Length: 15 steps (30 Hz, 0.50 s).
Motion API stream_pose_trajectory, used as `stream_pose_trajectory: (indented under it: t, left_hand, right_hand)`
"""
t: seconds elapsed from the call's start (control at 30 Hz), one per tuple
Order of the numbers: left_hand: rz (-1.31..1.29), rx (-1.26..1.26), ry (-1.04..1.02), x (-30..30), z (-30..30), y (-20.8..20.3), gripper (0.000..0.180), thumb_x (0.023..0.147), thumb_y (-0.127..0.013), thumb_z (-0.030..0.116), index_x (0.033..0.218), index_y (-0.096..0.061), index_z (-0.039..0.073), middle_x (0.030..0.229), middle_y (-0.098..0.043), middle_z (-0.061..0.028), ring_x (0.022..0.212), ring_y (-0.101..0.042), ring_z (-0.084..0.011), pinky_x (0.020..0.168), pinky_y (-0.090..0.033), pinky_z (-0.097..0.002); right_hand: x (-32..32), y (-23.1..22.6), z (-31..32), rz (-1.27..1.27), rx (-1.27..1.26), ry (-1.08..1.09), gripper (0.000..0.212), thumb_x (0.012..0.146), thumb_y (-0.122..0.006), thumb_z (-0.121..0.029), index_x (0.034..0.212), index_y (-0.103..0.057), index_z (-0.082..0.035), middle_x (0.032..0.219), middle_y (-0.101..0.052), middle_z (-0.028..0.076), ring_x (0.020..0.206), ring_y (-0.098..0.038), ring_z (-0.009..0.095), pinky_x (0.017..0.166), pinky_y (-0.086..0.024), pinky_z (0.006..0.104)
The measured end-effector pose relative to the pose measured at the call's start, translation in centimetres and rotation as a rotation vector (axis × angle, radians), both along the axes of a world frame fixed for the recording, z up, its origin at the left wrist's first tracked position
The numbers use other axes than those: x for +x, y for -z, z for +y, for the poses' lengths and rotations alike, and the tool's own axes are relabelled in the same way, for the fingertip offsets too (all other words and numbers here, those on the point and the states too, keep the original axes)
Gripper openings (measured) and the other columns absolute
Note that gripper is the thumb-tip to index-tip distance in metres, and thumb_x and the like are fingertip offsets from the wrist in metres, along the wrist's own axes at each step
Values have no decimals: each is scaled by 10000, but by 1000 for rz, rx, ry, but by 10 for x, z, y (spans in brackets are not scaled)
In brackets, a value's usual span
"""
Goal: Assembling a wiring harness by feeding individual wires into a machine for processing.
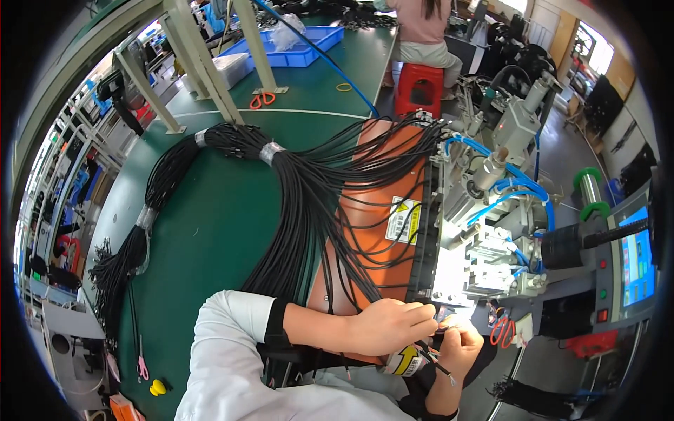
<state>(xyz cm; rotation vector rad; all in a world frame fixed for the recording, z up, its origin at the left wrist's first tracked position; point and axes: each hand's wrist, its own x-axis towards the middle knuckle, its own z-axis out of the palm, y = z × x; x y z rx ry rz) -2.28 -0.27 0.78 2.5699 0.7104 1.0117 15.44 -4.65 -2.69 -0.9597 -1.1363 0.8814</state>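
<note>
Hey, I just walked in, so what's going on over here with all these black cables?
A person has the left hand and right hand close together beside a metal machine, fingers bent around something too small to make out. A large bundle of black cables lies on the green table, with strands fanning over an orange panel toward the machine. Farther back, another person sits on a red stool.
</note>
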Motion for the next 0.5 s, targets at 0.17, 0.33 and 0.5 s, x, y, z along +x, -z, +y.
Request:
stream_pose_trajectory:
  t: [0.17, 0.33, 0.5]
  left_hand:
    - [42, -67, 40, 1, -10, 6, 167, 775, -607, 150, 887, -515, 68, 790, -437, -36, 636, -523, -156, 457, -415, -284]
    - [98, -188, 53, 11, 7, 24, 219, 723, -614, 162, 896, -520, 66, 790, -441, -38, 669, -527, -160, 459, -420, -288]
    - [205, 35, -15, 34, 38, 71, 316, 659, -594, 149, 957, -545, 54, 840, -491, -27, 696, -524, -152, 469, -414, -268]
  right_hand:
    - [-2, -3, -6, 166, -148, 3, 137, 711, -673, 56, 779, -567, 4, 768, -594, 119, 717, -555, 190, 657, -446, 281]
    - [8, 18, 8, -406, 153, 237, 149, 701, -707, 34, 752, -574, -10, 736, -583, 102, 703, -562, 203, 642, -442, 295]
    - [45, 50, 46, -628, -12, 24, 157, 716, -700, 27, 783, -561, -5, 766, -550, 70, 710, -517, 152, 657, -416, 264]
